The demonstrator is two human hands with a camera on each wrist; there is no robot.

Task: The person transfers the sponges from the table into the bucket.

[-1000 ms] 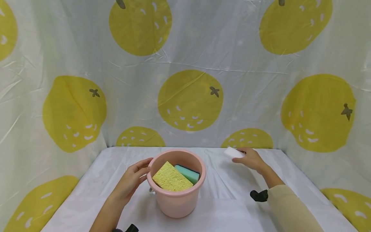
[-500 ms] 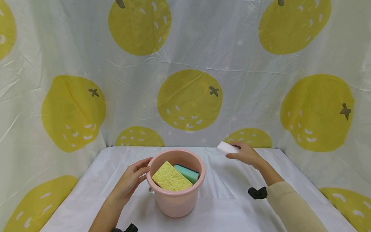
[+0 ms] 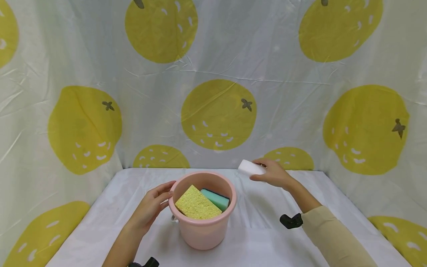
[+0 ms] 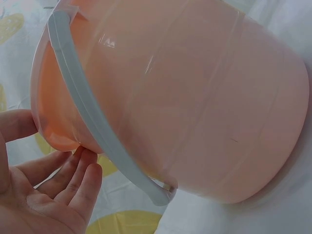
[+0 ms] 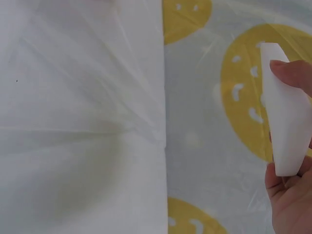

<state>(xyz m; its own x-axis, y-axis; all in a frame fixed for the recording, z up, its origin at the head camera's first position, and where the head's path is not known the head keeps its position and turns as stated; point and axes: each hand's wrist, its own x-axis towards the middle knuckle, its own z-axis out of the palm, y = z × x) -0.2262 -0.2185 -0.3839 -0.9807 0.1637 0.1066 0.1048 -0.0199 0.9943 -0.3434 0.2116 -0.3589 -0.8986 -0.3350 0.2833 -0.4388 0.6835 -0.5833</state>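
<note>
A pink bucket (image 3: 204,233) with a pale grey handle (image 4: 92,112) stands upright on the white-covered table. Inside it lie a yellow porous sponge (image 3: 197,204) and a green sponge (image 3: 215,200) with a dark layer along one edge. At the bucket's left side, my left hand (image 3: 151,204) grips the rim between thumb and fingers. My right hand (image 3: 275,174) holds a white block-shaped sponge (image 3: 251,168) above the table, to the right of the bucket and farther back. In the right wrist view the thumb presses one face of the white sponge (image 5: 287,122), with fingers behind it.
The table (image 3: 253,244) has a wrinkled white cover. Hanging sheets (image 3: 283,122) printed with yellow fruit enclose it at the back and both sides. Each wrist wears a black device, seen at the right wrist (image 3: 291,221) and the left wrist (image 3: 146,262).
My right hand has carried the white sponge up and leftward, closer to the bucket. My left hand and the bucket have stayed in place.
</note>
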